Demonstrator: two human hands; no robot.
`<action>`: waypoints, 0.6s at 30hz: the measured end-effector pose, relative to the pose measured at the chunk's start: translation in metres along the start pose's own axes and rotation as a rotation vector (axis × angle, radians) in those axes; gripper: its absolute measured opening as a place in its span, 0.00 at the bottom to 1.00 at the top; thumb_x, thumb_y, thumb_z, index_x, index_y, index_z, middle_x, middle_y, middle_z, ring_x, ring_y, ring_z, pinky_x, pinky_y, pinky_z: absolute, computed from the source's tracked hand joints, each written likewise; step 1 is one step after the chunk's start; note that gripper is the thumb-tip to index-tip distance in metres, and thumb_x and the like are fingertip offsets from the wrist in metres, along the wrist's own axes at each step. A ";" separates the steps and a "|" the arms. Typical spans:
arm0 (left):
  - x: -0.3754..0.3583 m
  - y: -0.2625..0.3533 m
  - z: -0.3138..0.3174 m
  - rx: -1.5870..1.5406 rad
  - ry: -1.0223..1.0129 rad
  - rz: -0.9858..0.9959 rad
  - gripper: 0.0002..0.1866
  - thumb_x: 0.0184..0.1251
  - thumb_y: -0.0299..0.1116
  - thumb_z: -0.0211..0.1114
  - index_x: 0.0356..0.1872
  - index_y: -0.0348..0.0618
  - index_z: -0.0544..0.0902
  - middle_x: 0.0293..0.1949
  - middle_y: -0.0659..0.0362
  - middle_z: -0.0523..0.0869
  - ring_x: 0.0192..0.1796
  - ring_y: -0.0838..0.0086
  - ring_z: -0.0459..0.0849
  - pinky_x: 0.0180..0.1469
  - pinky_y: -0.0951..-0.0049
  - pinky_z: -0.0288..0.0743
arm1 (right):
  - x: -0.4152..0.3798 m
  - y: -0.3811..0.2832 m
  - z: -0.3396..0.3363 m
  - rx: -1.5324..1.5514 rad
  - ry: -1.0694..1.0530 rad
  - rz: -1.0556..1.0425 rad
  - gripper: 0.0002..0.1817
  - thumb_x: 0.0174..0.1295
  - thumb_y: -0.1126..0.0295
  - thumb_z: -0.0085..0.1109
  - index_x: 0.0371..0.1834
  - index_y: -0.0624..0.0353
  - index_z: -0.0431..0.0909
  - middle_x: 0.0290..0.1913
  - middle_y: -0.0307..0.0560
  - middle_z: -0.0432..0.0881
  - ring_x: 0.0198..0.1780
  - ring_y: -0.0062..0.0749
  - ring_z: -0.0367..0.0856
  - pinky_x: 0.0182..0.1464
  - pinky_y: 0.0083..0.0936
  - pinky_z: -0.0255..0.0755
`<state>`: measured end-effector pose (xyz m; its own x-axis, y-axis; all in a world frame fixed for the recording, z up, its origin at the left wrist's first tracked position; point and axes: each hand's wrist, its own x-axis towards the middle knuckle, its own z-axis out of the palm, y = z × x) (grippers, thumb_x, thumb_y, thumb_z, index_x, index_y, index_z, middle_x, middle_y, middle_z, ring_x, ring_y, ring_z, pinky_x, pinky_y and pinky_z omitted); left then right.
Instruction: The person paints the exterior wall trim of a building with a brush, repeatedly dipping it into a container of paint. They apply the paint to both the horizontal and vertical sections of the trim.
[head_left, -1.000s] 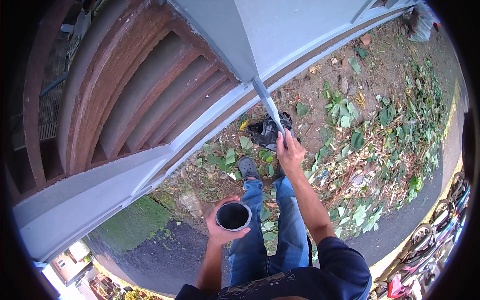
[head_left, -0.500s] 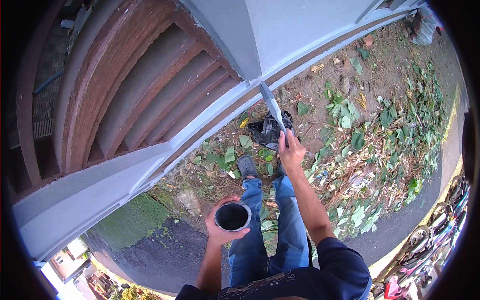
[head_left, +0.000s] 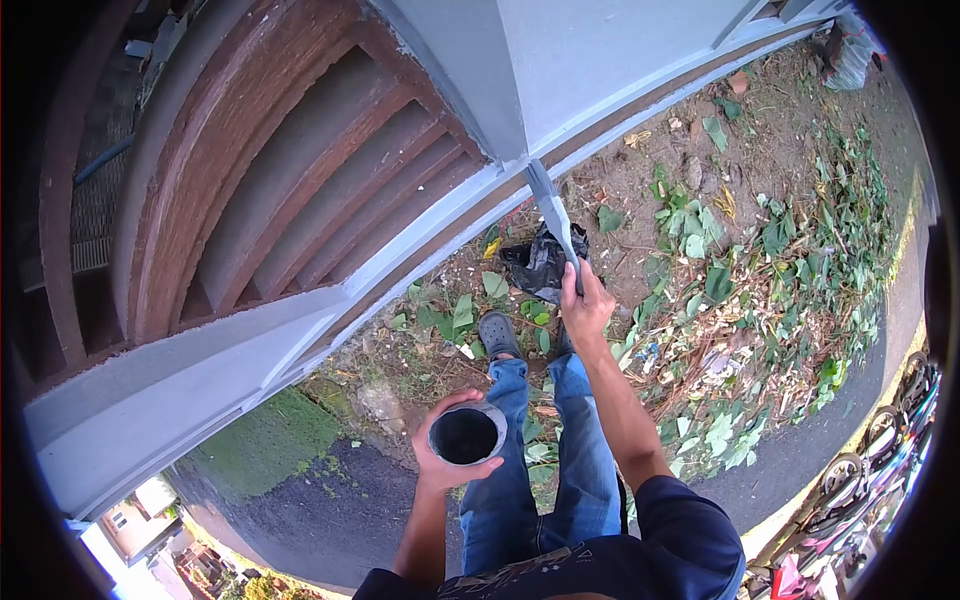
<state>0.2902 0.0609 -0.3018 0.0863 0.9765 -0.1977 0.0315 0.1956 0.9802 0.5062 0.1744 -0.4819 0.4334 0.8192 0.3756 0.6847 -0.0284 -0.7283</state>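
Note:
My left hand [head_left: 437, 462] is wrapped round a round cup [head_left: 494, 418] with a grey rim and a dark inside, held above my legs. In my right hand [head_left: 587, 306] is the handle of a paintbrush [head_left: 556, 218], pointing up and to the left. Its bristle end is at the lower corner of the light blue-grey wall [head_left: 600, 75], by the ledge; whether it touches cannot be made out. Beneath the brush, a crumpled black plastic bag [head_left: 536, 265] lies on the soil.
Brown slatted woodwork [head_left: 330, 170] stands at the upper left. Leaves and wood chips [head_left: 740, 340] cover the soil on the right. Bicycles [head_left: 880, 440] are at the lower right, and a clear plastic bag [head_left: 848, 52] lies at the top right. My shoe [head_left: 496, 334] is on the ground.
The brush and my right hand have shifted slightly right and down in view. The wall and ground have also shifted slightly right. My left hand still holds the cup in nearly the same spot.

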 end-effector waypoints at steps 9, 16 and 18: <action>-0.003 -0.008 0.000 -0.008 -0.015 -0.012 0.48 0.30 0.28 0.85 0.61 0.30 0.73 0.58 0.47 0.81 0.61 0.63 0.81 0.65 0.61 0.74 | -0.007 -0.047 0.023 0.125 0.001 -0.012 0.14 0.60 0.73 0.69 0.50 0.59 0.80 0.18 0.46 0.78 0.15 0.36 0.77 0.16 0.33 0.66; -0.004 -0.009 -0.002 0.001 -0.027 -0.034 0.48 0.30 0.28 0.85 0.61 0.30 0.74 0.58 0.47 0.81 0.61 0.62 0.81 0.65 0.61 0.74 | -0.015 -0.054 0.008 0.145 -0.060 -0.079 0.15 0.59 0.74 0.70 0.49 0.61 0.82 0.17 0.44 0.75 0.14 0.32 0.75 0.16 0.32 0.66; -0.005 -0.009 -0.003 0.001 -0.022 -0.057 0.48 0.30 0.28 0.85 0.62 0.30 0.73 0.58 0.47 0.81 0.62 0.62 0.81 0.65 0.60 0.74 | -0.007 -0.055 -0.001 0.117 -0.110 -0.121 0.14 0.60 0.77 0.69 0.49 0.65 0.82 0.18 0.43 0.77 0.15 0.27 0.74 0.18 0.27 0.68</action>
<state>0.2861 0.0548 -0.3099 0.1061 0.9614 -0.2537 0.0385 0.2510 0.9672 0.4659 0.1690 -0.4436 0.2810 0.8706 0.4038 0.6526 0.1352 -0.7455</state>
